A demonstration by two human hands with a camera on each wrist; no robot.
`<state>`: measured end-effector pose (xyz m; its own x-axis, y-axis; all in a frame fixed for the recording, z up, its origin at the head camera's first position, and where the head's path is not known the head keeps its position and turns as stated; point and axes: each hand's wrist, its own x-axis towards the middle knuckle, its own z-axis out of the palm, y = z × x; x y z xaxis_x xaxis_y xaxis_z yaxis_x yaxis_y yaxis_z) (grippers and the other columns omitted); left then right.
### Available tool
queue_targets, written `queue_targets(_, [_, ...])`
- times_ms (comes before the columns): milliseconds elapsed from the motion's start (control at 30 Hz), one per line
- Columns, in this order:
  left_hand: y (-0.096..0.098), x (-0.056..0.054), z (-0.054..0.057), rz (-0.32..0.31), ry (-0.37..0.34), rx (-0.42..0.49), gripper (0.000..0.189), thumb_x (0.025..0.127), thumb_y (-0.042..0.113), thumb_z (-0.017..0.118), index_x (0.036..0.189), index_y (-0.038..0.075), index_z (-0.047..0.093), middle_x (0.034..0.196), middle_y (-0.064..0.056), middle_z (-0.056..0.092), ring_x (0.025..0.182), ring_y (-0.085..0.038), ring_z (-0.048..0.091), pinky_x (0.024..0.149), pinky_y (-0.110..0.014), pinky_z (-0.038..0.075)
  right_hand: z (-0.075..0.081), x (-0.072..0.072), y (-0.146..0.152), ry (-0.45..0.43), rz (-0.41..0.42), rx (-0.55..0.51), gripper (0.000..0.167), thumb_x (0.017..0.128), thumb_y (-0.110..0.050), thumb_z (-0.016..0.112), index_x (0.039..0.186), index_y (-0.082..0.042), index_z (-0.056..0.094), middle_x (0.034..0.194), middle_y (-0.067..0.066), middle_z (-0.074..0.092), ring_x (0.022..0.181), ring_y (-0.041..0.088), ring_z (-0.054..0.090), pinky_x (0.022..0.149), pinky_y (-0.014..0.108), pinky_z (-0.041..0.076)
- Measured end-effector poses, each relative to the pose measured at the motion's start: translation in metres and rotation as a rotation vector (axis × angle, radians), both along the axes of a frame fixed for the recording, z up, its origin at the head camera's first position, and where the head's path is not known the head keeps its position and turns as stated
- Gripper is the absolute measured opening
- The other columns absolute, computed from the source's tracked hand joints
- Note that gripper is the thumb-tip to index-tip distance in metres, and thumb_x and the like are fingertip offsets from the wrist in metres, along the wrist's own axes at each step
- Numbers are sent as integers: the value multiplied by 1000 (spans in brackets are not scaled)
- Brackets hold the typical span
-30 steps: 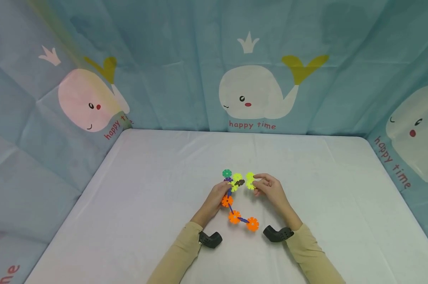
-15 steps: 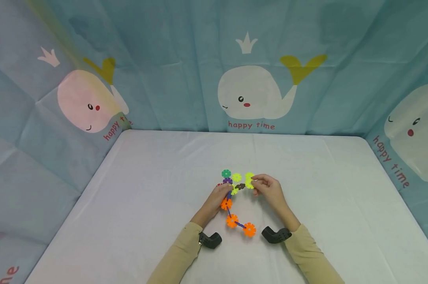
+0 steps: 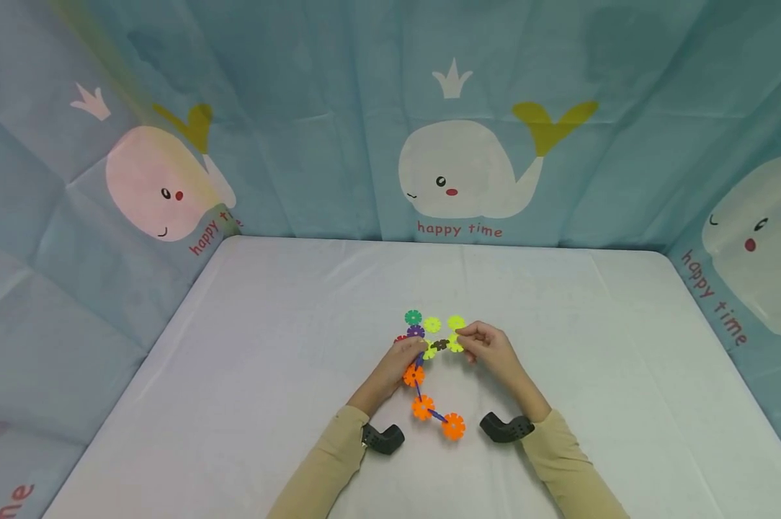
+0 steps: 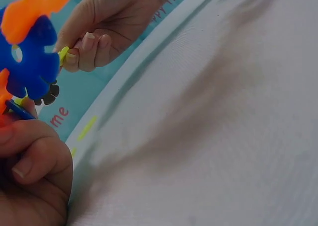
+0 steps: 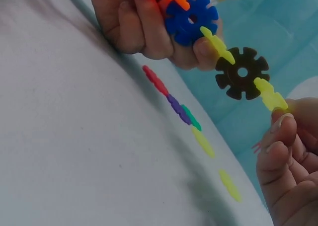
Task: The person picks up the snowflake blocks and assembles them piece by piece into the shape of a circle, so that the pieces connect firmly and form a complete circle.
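Note:
My left hand (image 3: 393, 364) grips a chain of notched snowflake discs near its upper end. Orange discs (image 3: 453, 426) alternate with blue discs (image 5: 192, 18) along the dangling part. Past the left fingers come a yellow disc (image 5: 218, 46) and a brown disc (image 5: 242, 73). Between thumb and fingertips my right hand (image 3: 491, 347) pinches another yellow disc (image 5: 271, 95), whose edge meets the brown disc's rim in the right wrist view. How deep the slots engage I cannot tell. The left fingers hide part of the chain.
Loose discs lie on the white table (image 3: 287, 324) just beyond the hands: green (image 3: 413, 317), purple (image 3: 416, 331), red (image 5: 155, 80), and two yellow ones (image 5: 202, 141). A cloth with printed whales (image 3: 468, 169) hangs around the table's back and sides.
The right hand has come slightly down, bringing its yellow disc from apart to against the brown disc. The chain's hanging orange end has dropped lower and slightly left. More loose discs show.

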<state>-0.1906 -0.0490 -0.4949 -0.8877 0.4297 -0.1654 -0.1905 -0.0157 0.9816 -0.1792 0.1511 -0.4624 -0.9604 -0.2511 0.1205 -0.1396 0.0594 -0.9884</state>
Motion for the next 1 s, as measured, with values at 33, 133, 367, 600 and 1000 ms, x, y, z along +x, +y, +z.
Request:
queue_targets(33, [0,-1,-3,-1,4,2,25,92,24,47,74,7,44,64,-1,38,53,-10,37,48,-19,30,-2,0,0,8,5,-8,13,87,4,53,95,15,55,70,39,46,51,19,46,49,27,41])
queue_targets(133, [-3,-1,-1,-24,10,15,24,94,20,45,74,7,43,65,-1,37,53,-9,36,48,-19,30,-6,-1,-2,21,18,-23,13,87,4,53,95,14,55,69,38,46,51,18,46,49,27,41])
queue_targets(367, [-5,10,20,-84,33,46,23,95,12,40,73,6,41,61,2,35,50,-7,35,47,-19,30,-11,1,-6,9,6,-44,14,88,3,51,96,14,55,71,39,45,51,16,45,47,25,38])
queue_targets(600, [-7,15,27,-55,6,7,17,94,11,41,78,6,43,54,1,34,40,-6,29,38,-18,25,-25,-7,-13,39,-12,-131,13,86,5,54,92,15,47,62,26,49,47,16,48,45,27,43])
queue_targets(1000, [-31,18,23,52,44,25,12,95,10,42,93,1,50,65,1,38,48,-7,31,43,-17,28,-39,-26,-19,160,134,147,28,95,-8,41,118,6,50,99,17,61,72,23,59,63,33,48])
